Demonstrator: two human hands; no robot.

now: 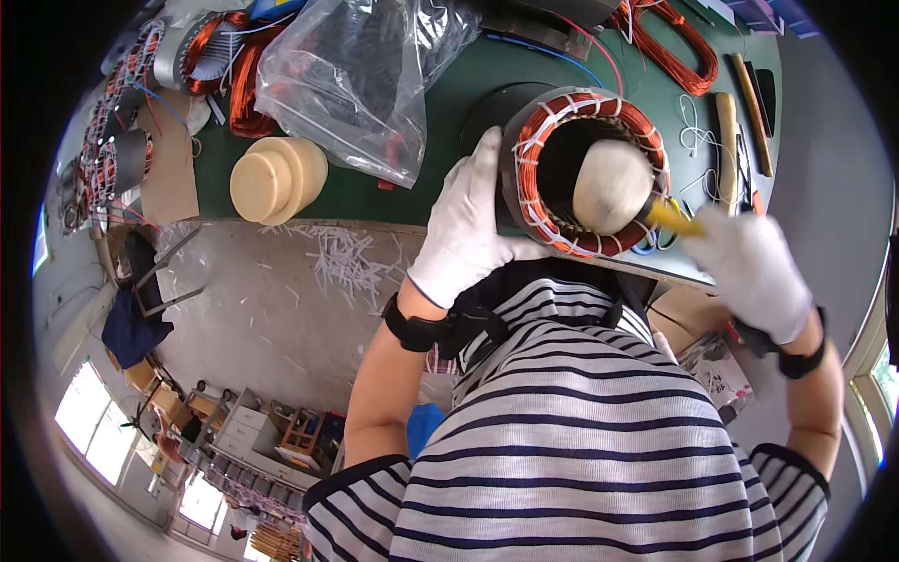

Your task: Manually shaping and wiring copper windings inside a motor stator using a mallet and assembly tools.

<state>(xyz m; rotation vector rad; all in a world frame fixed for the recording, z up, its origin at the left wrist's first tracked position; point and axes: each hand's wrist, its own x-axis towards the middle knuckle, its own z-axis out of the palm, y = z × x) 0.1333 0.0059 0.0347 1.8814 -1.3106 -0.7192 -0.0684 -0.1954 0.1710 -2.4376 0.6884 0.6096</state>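
A motor stator (pixel 595 244) stands at the table's near edge, its ring of copper windings tied with white lacing and facing me. My left hand (pixel 473 211), in a white glove, grips the stator's dark outer housing from the left. In my gloved right hand (pixel 749 267) is a mallet (pixel 613 185) with a pale rounded head and a yellow handle. That head lies over the stator's bore and hides part of the windings on the right; whether it touches them I cannot tell. The right glove is slightly blurred.
A cream stepped plastic cylinder (pixel 267 183) and a clear plastic bag (pixel 351 89) are on the green table (pixel 449 131) to the left. Loose copper coils (pixel 688 66), wooden sticks (pixel 727 140) and scissors (pixel 667 236) lie right. White paper strips (pixel 346 262) litter the floor.
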